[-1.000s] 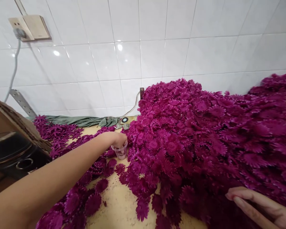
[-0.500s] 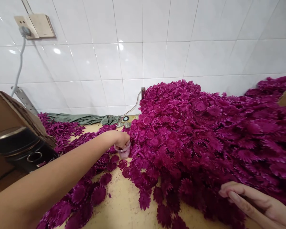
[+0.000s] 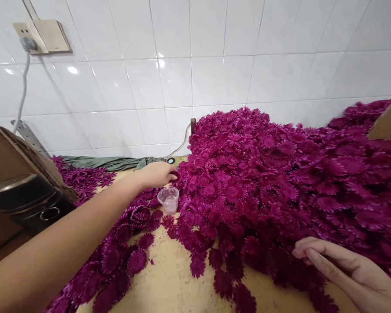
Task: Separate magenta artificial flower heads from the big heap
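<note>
My left hand (image 3: 159, 174) reaches across from the left, its fingers curled closed at the edge of the purple flower heap (image 3: 247, 174). What the fingers hold, if anything, is hidden. Just below that hand, a small clear plastic cup (image 3: 168, 201) stands upright on the tabletop, with something whitish inside. At the lower right, my right hand (image 3: 345, 265) hovers in front of the heap. Its thumb and fingers come together in a pinch, and no object shows between them.
More purple flowers (image 3: 111, 261) lie under and beside my left forearm. A black cylindrical container (image 3: 22, 204) and a cardboard box (image 3: 6, 152) stand at the left. Green cloth (image 3: 107, 163) runs along the tiled wall (image 3: 208, 78). Cardboard (image 3: 389, 126) juts in at right.
My left hand has come up out of the cup and moved slightly farther back, beside the flowers. My right hand keeps the same pinch; the view has shifted a little.
</note>
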### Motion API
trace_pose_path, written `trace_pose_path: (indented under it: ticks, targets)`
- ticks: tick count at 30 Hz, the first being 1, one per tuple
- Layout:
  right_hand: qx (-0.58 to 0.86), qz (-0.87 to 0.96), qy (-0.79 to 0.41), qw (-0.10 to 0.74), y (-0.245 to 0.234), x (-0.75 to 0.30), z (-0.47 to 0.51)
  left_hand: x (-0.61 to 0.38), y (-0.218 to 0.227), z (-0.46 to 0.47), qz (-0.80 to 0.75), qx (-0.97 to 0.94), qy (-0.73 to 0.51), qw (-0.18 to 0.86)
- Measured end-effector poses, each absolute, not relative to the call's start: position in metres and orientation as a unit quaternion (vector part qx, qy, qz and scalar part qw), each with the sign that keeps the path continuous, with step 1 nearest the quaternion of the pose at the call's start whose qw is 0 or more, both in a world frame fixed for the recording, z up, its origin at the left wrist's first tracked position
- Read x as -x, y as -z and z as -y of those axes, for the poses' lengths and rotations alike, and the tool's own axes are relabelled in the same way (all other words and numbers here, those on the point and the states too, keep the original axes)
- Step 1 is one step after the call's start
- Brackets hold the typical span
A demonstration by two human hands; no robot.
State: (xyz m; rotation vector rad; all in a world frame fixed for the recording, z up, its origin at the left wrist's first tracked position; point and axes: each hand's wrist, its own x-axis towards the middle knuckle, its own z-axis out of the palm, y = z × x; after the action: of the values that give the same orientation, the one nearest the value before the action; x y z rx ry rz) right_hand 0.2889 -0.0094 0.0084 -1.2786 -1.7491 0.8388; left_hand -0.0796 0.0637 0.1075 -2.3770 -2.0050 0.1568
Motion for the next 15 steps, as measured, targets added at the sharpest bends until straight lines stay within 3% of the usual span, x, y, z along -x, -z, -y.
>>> trace_pose_path:
  ticks: [3,7,11,15]
  targets:
    - [0.515,0.679,-0.326,0.411,-0.024,-0.265,0.009,0.051,-0.101,-0.052,0.638,0.767,0.061,-0.018]
    - [0.467,0.664,-0.335,0.478,-0.033,-0.22,0.001,-0.004,-0.076,-0.035,0.56,0.775,0.214,-0.199]
    - [0.453,0.705,-0.313,0.448,-0.029,-0.194,-0.006,-0.046,-0.055,-0.025,0.467,0.748,0.281,-0.378]
    - [0.48,0.723,-0.24,0.436,-0.023,-0.202,-0.004,-0.066,-0.042,-0.024,0.456,0.712,0.306,-0.437]
